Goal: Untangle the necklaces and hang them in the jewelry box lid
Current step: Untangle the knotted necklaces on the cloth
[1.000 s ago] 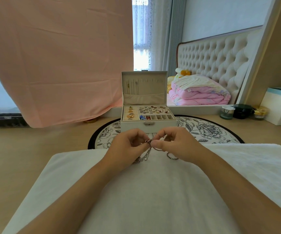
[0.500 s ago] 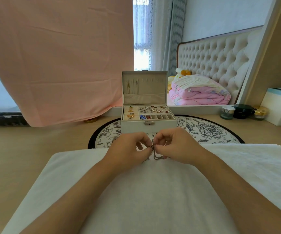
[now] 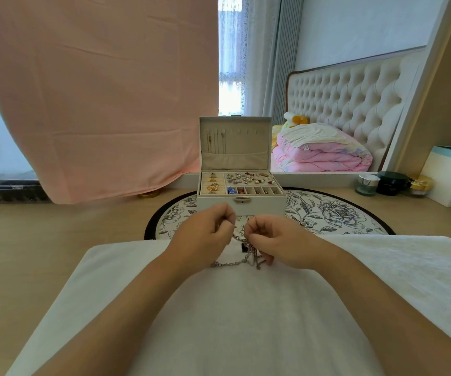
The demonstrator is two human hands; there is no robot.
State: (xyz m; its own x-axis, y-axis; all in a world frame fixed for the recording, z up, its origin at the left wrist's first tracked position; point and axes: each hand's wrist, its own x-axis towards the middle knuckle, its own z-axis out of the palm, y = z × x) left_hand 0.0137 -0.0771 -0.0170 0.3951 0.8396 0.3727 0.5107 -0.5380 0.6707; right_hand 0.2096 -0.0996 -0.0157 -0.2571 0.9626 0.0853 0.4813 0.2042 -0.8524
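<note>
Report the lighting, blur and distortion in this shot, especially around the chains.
Head view: soft daylight, the window blown out behind the jewelry box; only faint shadows on the white towel; the wide-angle lens bows the far edge of the table; the tangled necklaces look slightly soft, single links hard to separate.

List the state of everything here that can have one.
jewelry box, open, tray holding jewelry
lid, upright, a few chains hung on its left hooks
towel, spread flat
necklaces, tangled, held between both hands over the towel
left hand, pinching the necklaces
right hand, pinching the necklaces
glass jar, capped
</note>
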